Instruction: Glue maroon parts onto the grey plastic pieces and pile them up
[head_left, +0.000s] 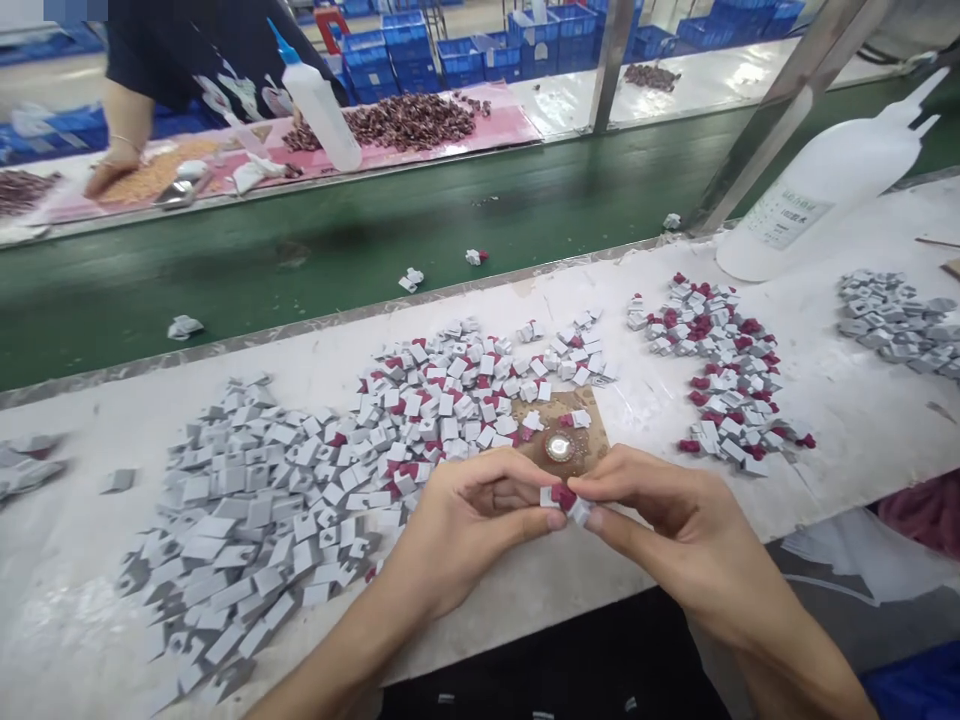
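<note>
I have the fingers [527, 523] of the left hand [469, 530] and right hand [690, 535] pinching one grey-and-maroon part [563, 496] from opposite sides, probably for steadiness, above the table [510, 615], right of the loose grey pieces [255, 530].

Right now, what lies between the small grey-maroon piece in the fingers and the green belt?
In the head view: a brown square board with a shiny patch, loose grey and maroon pieces, then white tabletop.

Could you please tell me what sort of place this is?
Most likely a factory assembly line: what looks like a green conveyor belt runs along the white worktable, heaps of small grey parts lie there, and blue crates stand in the background.
</note>
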